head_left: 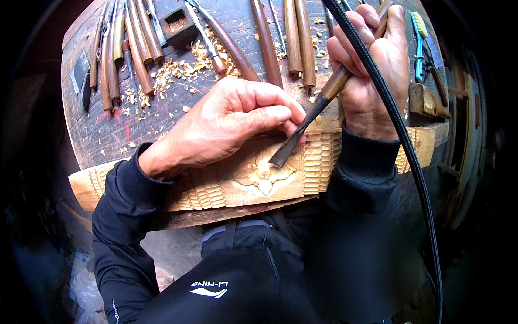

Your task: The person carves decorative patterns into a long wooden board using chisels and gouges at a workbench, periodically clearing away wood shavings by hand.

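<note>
My right hand [372, 81] grips the wooden handle of a chisel [334, 86], whose flat dark blade slants down-left over a carved wooden board [205, 194], near a raised flower motif with ridged bands either side. My left hand [232, 119] rests over the board, fingers curled and thumb near the index finger; its fingertips lie beside and partly behind the chisel shaft, so what they hold, if anything, is hidden. The board lies along the near edge of a worn workbench [97, 140].
Several wood-handled carving tools [140, 48] line the back, among wood shavings [172, 75] and a dark block [178, 27]. At right are a blue brush [418, 48] and wooden mallet-like piece [426, 100]. A black braided cord [410, 151] hangs across the right side.
</note>
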A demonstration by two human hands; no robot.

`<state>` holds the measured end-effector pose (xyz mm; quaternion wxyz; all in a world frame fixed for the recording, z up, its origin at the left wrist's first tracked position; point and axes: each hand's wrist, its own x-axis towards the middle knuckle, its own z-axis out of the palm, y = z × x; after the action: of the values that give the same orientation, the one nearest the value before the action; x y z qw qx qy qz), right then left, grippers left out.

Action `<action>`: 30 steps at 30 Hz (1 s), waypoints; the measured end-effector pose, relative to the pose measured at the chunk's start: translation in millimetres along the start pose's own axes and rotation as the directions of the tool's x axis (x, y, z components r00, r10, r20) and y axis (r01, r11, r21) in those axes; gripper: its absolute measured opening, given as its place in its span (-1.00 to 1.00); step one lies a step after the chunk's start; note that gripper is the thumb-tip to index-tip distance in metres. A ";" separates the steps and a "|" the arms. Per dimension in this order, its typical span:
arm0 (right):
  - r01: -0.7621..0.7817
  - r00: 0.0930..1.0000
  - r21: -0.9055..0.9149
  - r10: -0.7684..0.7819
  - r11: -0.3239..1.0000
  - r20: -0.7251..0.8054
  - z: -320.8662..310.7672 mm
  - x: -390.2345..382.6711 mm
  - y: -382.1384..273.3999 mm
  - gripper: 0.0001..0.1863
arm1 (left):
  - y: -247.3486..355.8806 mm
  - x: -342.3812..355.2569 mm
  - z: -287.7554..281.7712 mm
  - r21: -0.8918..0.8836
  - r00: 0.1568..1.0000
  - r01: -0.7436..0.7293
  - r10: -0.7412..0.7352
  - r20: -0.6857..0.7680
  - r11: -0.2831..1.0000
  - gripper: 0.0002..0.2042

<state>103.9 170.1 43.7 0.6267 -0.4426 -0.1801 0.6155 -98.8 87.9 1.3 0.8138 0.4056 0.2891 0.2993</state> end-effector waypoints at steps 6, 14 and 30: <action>-0.125 0.972 0.117 0.098 0.985 0.214 -16.8 7.4 -1.5 -0.55 | 9.1 -1.5 7.0 0.012 0.990 0.129 -0.128 -0.064 0.992 -0.77; 0.078 0.961 -0.011 -0.072 0.997 0.266 -16.5 7.9 11.1 -0.51 | 7.1 -3.3 3.4 0.072 0.992 0.108 -0.103 -0.068 0.992 -0.76; 0.068 0.942 -0.006 -0.062 0.998 0.331 -18.2 4.5 1.9 -0.51 | 8.3 -0.9 8.2 0.094 0.992 0.112 -0.105 -0.077 0.989 -0.77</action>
<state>117.6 167.9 30.9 0.6037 -0.3325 -0.3024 0.6585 -95.6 87.3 12.6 0.7971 0.4176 0.3541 0.2546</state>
